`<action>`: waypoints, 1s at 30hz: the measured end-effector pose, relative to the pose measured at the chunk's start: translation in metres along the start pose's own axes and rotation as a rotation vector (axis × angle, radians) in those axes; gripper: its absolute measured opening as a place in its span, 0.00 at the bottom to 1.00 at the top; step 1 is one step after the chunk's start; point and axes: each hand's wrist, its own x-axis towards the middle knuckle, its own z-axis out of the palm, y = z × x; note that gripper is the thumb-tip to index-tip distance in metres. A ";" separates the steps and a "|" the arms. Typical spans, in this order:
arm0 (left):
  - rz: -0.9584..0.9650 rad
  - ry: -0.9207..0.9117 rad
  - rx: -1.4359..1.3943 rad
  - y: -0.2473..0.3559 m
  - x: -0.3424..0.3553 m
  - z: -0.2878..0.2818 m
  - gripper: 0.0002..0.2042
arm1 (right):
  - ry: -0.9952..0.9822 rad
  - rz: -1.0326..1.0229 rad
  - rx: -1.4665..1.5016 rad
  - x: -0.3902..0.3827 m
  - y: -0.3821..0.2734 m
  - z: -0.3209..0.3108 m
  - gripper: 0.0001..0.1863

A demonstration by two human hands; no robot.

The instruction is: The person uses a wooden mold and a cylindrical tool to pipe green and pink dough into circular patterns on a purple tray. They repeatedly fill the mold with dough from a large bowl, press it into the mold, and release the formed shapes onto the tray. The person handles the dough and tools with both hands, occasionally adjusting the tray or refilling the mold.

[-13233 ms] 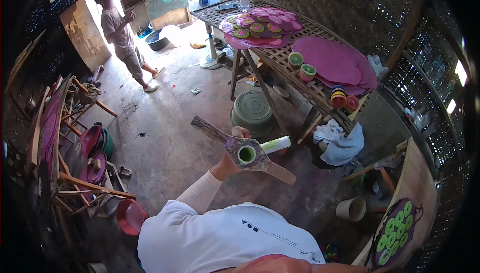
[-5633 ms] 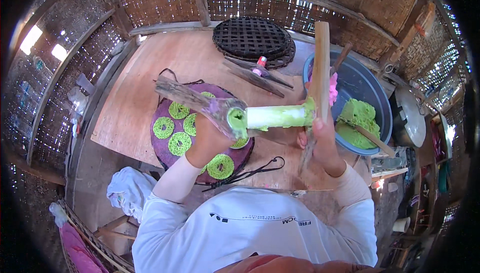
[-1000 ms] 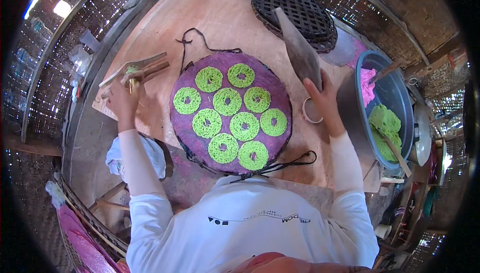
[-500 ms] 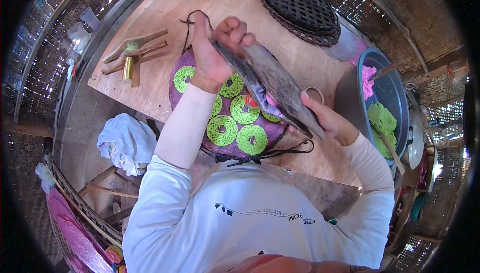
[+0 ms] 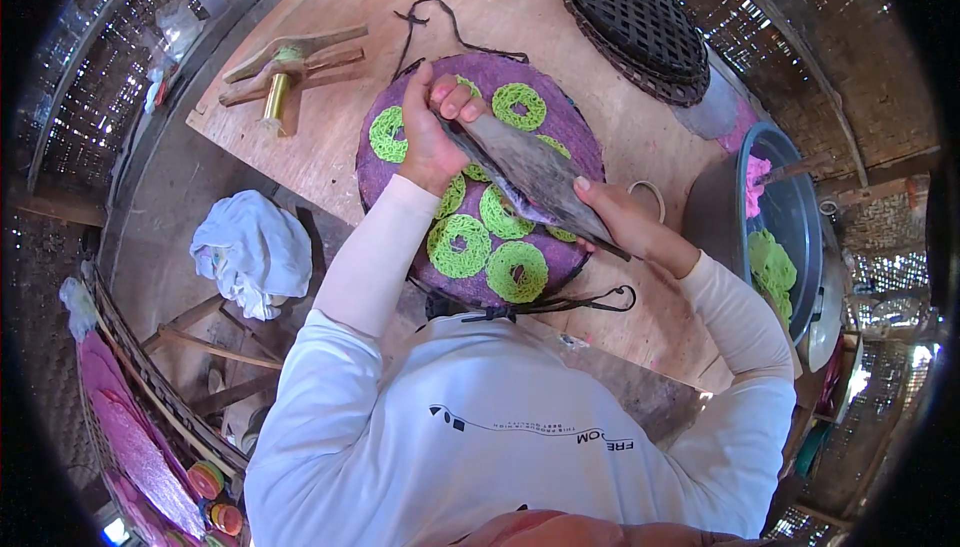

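Centrally in the head view, the left hand (image 5: pixel 432 137) and right hand (image 5: pixel 622 230) each grip an end of a grey flat blade (image 5: pixel 530 175) over the purple tray (image 5: pixel 575 132); tilting it could crush the green noodle rings (image 5: pixel 458 245).

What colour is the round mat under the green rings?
Purple; the round mat shows best in the head view, beneath both hands and the green rings.

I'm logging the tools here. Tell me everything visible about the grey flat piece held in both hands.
The grey flat piece is a long, thin, leaf-shaped blade of dull, mottled grey, tapering at both ends. It is held slanted above the purple round tray of green rings. The left hand grips its upper end, the right hand its lower end.
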 end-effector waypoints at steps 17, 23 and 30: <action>-0.001 -0.136 0.026 -0.015 0.017 0.066 0.20 | 0.010 -0.010 -0.038 -0.035 -0.014 -0.032 0.35; -0.042 0.005 0.043 -0.073 0.028 0.045 0.16 | 0.129 0.104 0.179 -0.063 -0.001 -0.037 0.36; -0.087 -0.014 0.029 -0.089 0.044 0.014 0.16 | 0.252 0.133 -0.056 -0.046 0.045 -0.040 0.42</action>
